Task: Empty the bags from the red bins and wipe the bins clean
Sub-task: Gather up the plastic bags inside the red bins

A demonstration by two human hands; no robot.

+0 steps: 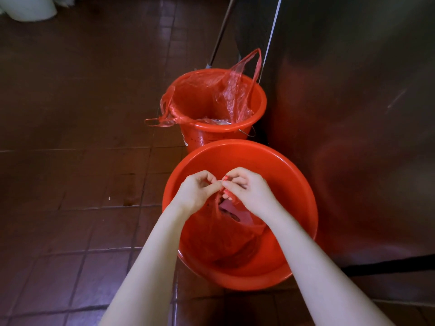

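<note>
Two red bins stand on a dark tiled floor. Over the near red bin point(294, 184), my left hand point(196, 192) and my right hand point(249, 191) pinch the handles of a red plastic bag point(211, 234) together at its top. The bag hangs inside this bin with rubbish showing through its mouth. Behind it stands the far red bin point(235, 128), lined with another red plastic bag point(226, 90). One of its handles sticks up at the right and another droops over the left rim.
A tall steel cabinet point(353, 114) rises right beside both bins. A mop or broom handle point(221, 36) leans behind the far bin. A white object point(30, 8) sits at the top left. Dark tiled floor point(70, 137) stretches to the left.
</note>
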